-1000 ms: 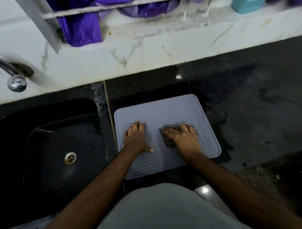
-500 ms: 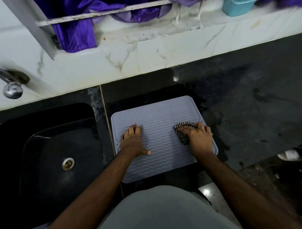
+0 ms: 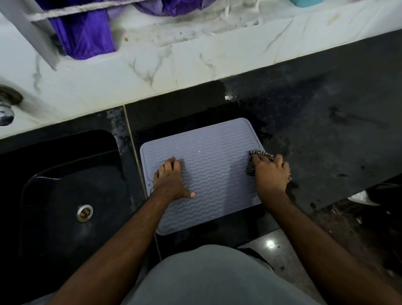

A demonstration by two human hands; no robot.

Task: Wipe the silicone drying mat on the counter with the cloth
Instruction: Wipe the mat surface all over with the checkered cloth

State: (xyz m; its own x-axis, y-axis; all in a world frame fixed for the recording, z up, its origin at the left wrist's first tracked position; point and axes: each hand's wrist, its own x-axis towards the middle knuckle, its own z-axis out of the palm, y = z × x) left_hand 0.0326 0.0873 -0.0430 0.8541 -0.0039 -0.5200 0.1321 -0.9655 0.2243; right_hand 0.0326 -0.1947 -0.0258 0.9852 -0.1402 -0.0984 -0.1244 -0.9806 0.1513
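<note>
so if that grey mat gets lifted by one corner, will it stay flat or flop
Probably flops: the mat looks thin and lies flush on the counter. Likely slides when pushed, since the left hand presses it down while the right hand wipes with the cloth.

One silicone drying mat (image 3: 214,174) lies on one dark counter (image 3: 326,122). One checked cloth (image 3: 254,160) is in view, and two hands: one left hand (image 3: 170,181) and one right hand (image 3: 270,174). There is one black sink (image 3: 65,187) with one drain (image 3: 85,213), one tap (image 3: 6,112) at the left edge, and what may be one blue container (image 3: 305,2), mostly cut off at the top.
</note>
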